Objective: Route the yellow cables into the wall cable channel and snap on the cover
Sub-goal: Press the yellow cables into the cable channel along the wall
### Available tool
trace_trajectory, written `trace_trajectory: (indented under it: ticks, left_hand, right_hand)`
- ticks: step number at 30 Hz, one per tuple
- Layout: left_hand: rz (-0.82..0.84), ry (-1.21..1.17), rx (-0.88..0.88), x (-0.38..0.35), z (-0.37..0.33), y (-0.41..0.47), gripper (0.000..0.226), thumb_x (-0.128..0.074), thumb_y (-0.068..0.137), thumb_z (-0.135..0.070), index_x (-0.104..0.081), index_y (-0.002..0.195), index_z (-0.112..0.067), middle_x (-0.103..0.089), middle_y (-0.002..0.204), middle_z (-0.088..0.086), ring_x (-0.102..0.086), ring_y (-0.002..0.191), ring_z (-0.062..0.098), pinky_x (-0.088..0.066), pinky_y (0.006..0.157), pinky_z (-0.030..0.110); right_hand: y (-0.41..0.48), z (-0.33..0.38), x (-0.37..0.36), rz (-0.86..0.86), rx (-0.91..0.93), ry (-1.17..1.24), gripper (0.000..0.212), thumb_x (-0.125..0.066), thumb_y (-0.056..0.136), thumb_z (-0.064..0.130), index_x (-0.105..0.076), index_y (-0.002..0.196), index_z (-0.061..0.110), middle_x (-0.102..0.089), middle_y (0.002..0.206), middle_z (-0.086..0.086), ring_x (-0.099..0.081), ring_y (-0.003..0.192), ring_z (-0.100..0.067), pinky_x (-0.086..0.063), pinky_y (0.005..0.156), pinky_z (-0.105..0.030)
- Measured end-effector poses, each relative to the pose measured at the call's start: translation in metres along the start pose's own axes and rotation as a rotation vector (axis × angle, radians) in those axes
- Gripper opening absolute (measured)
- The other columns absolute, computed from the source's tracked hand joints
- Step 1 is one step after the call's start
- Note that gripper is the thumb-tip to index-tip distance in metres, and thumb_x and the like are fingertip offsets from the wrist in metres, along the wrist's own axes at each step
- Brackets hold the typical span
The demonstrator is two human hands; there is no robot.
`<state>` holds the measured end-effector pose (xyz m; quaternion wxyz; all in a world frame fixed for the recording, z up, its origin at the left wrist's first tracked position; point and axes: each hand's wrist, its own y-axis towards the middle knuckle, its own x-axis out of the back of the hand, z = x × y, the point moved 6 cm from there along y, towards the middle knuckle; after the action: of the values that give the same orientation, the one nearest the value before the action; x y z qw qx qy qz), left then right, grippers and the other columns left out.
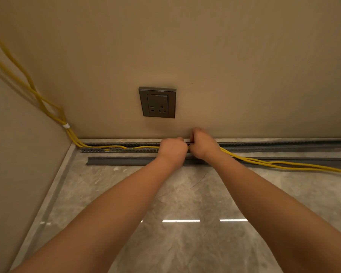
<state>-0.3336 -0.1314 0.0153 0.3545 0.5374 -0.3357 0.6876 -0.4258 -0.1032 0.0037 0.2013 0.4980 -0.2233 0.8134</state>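
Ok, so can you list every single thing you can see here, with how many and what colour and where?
cables: a bundle, exact count unclear, yellow; down the left wall, into the channel, then out over the floor to the right
tie: one, white; around the cables near the left corner
channel: one, grey, slotted; along the foot of the back wall
cover: one, dark grey; flat on the floor just in front of the channel, not on yet
socket: one, dark grey; on the back wall above the hands
floor: grey marble tile, shiny
walls: two, beige; back and left
left hand: closed on the cables at the channel
right hand: closed on the cables beside it
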Motion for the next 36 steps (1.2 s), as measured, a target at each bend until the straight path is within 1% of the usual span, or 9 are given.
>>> trace_trajectory:
  ticks: [6, 8, 13, 16, 20, 24, 27, 32, 36]
  left_hand:
    - [0.049, 0.03, -0.012, 0.002, -0.008, 0.009, 0.021, -0.057, 0.089, -0.013, -0.067, 0.108, -0.016, -0.066, 0.112, 0.003, -0.065, 0.103, 0.024, -0.048, 0.076, 0.03]
    - [0.053, 0.036, 0.006, 0.001, -0.008, 0.011, 0.021, -0.057, 0.089, -0.014, -0.067, 0.108, -0.017, -0.067, 0.111, 0.002, -0.066, 0.104, 0.024, -0.049, 0.077, 0.031]
    - [0.096, 0.034, 0.075, -0.001, -0.011, 0.011, 0.02, -0.059, 0.088, -0.011, -0.067, 0.105, -0.018, -0.068, 0.108, 0.001, -0.066, 0.101, 0.023, -0.041, 0.068, 0.029]
    - [0.107, -0.003, 0.154, -0.001, -0.014, 0.012, 0.021, -0.059, 0.087, -0.009, -0.068, 0.104, -0.018, -0.068, 0.107, 0.001, -0.066, 0.1, 0.023, -0.04, 0.067, 0.029]
    - [0.114, -0.061, 0.276, 0.0, -0.019, 0.012, 0.024, -0.059, 0.087, -0.008, -0.068, 0.108, -0.018, -0.067, 0.11, 0.001, -0.064, 0.103, 0.023, -0.039, 0.07, 0.029]
    - [0.119, -0.05, 0.338, 0.001, -0.024, 0.012, 0.025, -0.056, 0.09, -0.008, -0.066, 0.111, -0.017, -0.066, 0.113, 0.002, -0.064, 0.105, 0.023, -0.04, 0.072, 0.029]
    - [0.118, -0.026, 0.387, -0.002, -0.026, 0.01, 0.025, -0.056, 0.09, -0.011, -0.064, 0.114, -0.017, -0.063, 0.114, 0.003, -0.063, 0.105, 0.023, -0.037, 0.07, 0.029]
    - [0.106, -0.004, 0.426, -0.003, -0.03, 0.011, 0.025, -0.057, 0.089, -0.014, -0.064, 0.113, -0.018, -0.062, 0.113, 0.003, -0.063, 0.104, 0.023, -0.036, 0.07, 0.029]
    - [-0.025, -0.011, 0.37, 0.008, -0.038, 0.016, 0.022, -0.055, 0.088, -0.014, -0.071, 0.102, -0.018, -0.069, 0.103, 0.002, -0.066, 0.096, 0.025, -0.037, 0.068, 0.029]
  right_hand:
    - [-0.008, -0.021, 0.012, -0.118, -0.087, -0.239, 0.043, -0.056, 0.086, 0.052, -0.056, 0.105, 0.014, -0.065, 0.111, -0.011, -0.062, 0.102, -0.033, -0.04, 0.068, -0.034]
    - [-0.013, -0.037, 0.016, -0.114, -0.147, -0.246, 0.045, -0.05, 0.087, 0.055, -0.06, 0.103, 0.015, -0.067, 0.109, -0.011, -0.063, 0.103, -0.032, -0.04, 0.069, -0.034]
    - [-0.023, -0.058, 0.024, -0.068, -0.185, -0.197, 0.042, -0.043, 0.092, 0.049, -0.061, 0.104, 0.013, -0.067, 0.108, -0.012, -0.062, 0.101, -0.032, -0.041, 0.07, -0.034]
    - [-0.025, -0.067, 0.028, -0.023, -0.174, -0.18, 0.04, -0.043, 0.093, 0.046, -0.062, 0.104, 0.012, -0.066, 0.111, -0.013, -0.061, 0.103, -0.033, -0.041, 0.072, -0.034]
    - [-0.025, -0.083, 0.035, 0.044, -0.142, -0.08, 0.038, -0.051, 0.09, 0.046, -0.062, 0.098, 0.011, -0.067, 0.104, -0.014, -0.062, 0.098, -0.034, -0.046, 0.074, -0.035]
    - [-0.022, -0.087, 0.042, 0.0, -0.107, 0.052, 0.019, -0.06, 0.086, 0.036, -0.057, 0.084, 0.018, -0.068, 0.1, -0.013, -0.062, 0.097, -0.034, -0.047, 0.076, -0.035]
    - [-0.016, -0.084, 0.046, -0.066, -0.068, 0.071, 0.015, -0.064, 0.084, 0.03, -0.052, 0.083, 0.021, -0.066, 0.102, -0.011, -0.061, 0.097, -0.034, -0.045, 0.074, -0.034]
    - [-0.007, -0.083, 0.048, -0.116, 0.025, 0.006, 0.004, -0.065, 0.084, 0.022, -0.062, 0.083, 0.019, -0.067, 0.099, -0.011, -0.062, 0.095, -0.033, -0.045, 0.07, -0.033]
    - [-0.002, -0.085, 0.045, -0.101, 0.078, -0.047, 0.003, -0.061, 0.084, 0.016, -0.063, 0.083, 0.018, -0.066, 0.101, -0.012, -0.063, 0.095, -0.033, -0.044, 0.069, -0.031]
